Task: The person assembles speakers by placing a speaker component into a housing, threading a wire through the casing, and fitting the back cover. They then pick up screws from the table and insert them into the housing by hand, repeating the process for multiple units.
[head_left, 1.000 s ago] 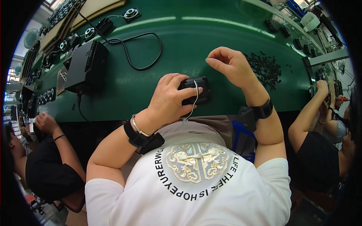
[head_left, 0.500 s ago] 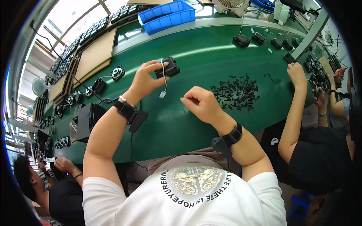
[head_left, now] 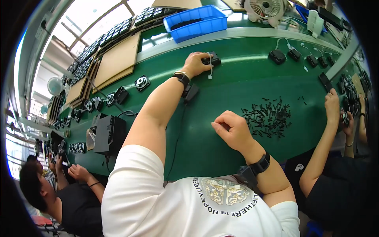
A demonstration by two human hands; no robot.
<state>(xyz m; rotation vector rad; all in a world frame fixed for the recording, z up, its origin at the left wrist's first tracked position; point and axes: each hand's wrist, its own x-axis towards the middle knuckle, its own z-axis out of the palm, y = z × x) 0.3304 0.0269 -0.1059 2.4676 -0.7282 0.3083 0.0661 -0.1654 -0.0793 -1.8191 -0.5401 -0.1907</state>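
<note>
Hands are working well apart over a long green bench [head_left: 221, 106]. Left hand [head_left: 195, 64] is reaching toward the far edge of the bench and is gripping a small black fan unit [head_left: 212, 59], fingers wrapped over it, with a white lead [head_left: 211, 68] hanging loose from it; the unit is resting on or just above the green surface, which of the two cannot be told. Right hand [head_left: 233, 130] is sitting nearer the near edge, fingers curled in with thumb and forefinger pinched together; whether anything lies between them cannot be told. Just beside that hand, toward the right, a scatter of small black screws [head_left: 268, 116] is lying loose on the green. Beyond the far edge, a blue rectangular bin [head_left: 197, 23] is standing with dark parts inside, and flat brown cardboard sheets [head_left: 116, 63] are lying to its left. More black fan units [head_left: 294, 54] are lined up along the far right of the bench. A black box-shaped device [head_left: 109, 135] is standing at the left end. Another person's hand [head_left: 332, 103] is resting at the right end of the bench.
</note>
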